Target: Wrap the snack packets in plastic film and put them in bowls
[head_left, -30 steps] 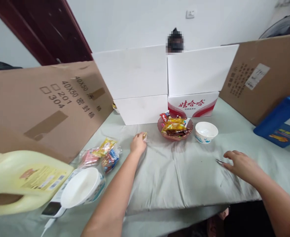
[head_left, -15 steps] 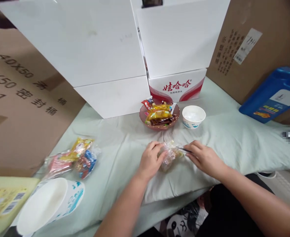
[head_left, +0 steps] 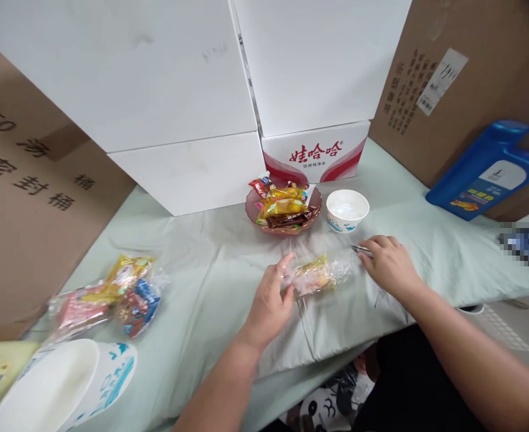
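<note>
A clear plastic bag (head_left: 316,276) with yellow-wrapped snacks inside lies on the cloth in front of me. My left hand (head_left: 271,303) grips its left end between thumb and fingers. To the right of the bag, my right hand (head_left: 390,264) is closed on a slim metal tool (head_left: 362,249), whose short tip points left; its kind cannot be made out. That tip is near the bag's loose right end, and I cannot tell whether they touch. Behind the bag stand a pink glass bowl (head_left: 286,230) of wrapped snacks and a white paper bowl (head_left: 347,210) holding clear film.
Another clear bag of snacks (head_left: 111,294) lies at the left, behind a tilted large paper tub (head_left: 107,384). White cartons (head_left: 183,180) stand along the back. A blue bottle (head_left: 480,171) leans by a brown carton (head_left: 426,72) at the right.
My right hand has moved right with the metal tool, away from the bag. The bag now lies more stretched out, its snacks showing more plainly. My left hand stays at its left end.
</note>
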The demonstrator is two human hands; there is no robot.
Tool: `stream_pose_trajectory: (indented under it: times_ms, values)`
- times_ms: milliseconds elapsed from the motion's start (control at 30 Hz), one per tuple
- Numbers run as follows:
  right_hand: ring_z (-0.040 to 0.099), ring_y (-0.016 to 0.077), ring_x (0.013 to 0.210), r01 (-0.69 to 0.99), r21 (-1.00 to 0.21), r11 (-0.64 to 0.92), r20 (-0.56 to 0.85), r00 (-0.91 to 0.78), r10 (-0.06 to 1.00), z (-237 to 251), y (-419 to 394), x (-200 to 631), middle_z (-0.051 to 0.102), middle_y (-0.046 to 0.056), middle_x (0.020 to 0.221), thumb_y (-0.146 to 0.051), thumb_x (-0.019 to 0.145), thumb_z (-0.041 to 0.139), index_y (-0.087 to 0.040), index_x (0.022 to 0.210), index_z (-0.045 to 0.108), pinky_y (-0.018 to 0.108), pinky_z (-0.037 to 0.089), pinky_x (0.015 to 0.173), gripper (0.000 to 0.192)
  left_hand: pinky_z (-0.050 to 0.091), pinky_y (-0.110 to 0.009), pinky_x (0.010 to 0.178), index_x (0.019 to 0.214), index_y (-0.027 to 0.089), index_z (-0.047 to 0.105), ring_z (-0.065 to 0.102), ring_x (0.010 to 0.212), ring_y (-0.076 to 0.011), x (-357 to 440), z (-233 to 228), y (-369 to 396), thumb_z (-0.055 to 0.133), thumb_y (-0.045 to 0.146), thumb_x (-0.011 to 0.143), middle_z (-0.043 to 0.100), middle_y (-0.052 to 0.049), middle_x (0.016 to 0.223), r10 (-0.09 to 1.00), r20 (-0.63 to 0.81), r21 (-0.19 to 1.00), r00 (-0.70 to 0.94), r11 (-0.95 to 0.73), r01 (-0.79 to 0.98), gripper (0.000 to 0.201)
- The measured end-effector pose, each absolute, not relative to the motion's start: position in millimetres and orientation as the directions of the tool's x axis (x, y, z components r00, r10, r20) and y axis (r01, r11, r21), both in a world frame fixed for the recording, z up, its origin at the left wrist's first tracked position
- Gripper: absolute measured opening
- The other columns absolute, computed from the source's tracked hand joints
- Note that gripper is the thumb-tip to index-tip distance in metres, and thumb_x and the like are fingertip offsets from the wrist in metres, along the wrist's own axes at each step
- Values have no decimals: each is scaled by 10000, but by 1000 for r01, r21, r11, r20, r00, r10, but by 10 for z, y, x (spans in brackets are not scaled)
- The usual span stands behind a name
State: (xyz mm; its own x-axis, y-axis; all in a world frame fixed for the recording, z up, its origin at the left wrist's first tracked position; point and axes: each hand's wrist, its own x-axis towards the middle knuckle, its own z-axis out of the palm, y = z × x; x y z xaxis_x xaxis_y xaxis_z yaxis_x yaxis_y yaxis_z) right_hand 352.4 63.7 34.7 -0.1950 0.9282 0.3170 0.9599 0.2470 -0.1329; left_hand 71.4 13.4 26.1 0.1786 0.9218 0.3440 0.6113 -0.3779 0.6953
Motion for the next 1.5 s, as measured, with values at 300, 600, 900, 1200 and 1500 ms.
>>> stream_pose_trajectory:
  times_ms: [300,600,900,1200,1500]
  values:
    - [587,254,1081,605,-314,731,389,-621,681,337,366,3111,624,130,1177,-285,928,529,-192,1198,588,443,516,906,292,488,-277,747,644,173,581,624,835,-161,255,350,381,548,123,660,640,-38,881,978,188,948,-92,-156,278,62]
    - [617,206,858,498,-353,792,532,-589,608,339,366,3075,660,79,887,-290,935,528,-200,958,612,372,521,778,125,493,-249,598,791,194,608,614,653,-127,275,559,174,506,88,804,635,-2,722,749,655,705,100,-654,275,148]
    - [490,319,1256,748,-310,587,323,-498,805,60,551,3077,525,199,1355,-337,950,481,-133,1274,545,527,443,1021,388,339,-605,1049,1293,152,540,463,1280,-363,523,238,267,605,344,871,581,-163,1321,936,214,296,278,-333,895,468]
    - [612,205,958,525,-482,701,487,-505,713,389,388,3180,650,94,1045,-248,935,516,-209,875,589,367,508,831,103,476,-346,858,881,233,720,610,922,-191,432,677,52,644,192,830,684,-25,916,786,157,588,597,-561,583,100]
    - [530,249,1186,444,-433,784,487,-617,618,360,390,3084,595,125,1265,-359,966,472,-216,1222,550,441,447,988,304,424,-451,1023,1158,212,622,567,1136,-239,789,401,117,573,150,844,647,-88,1183,926,210,622,312,-373,688,324]
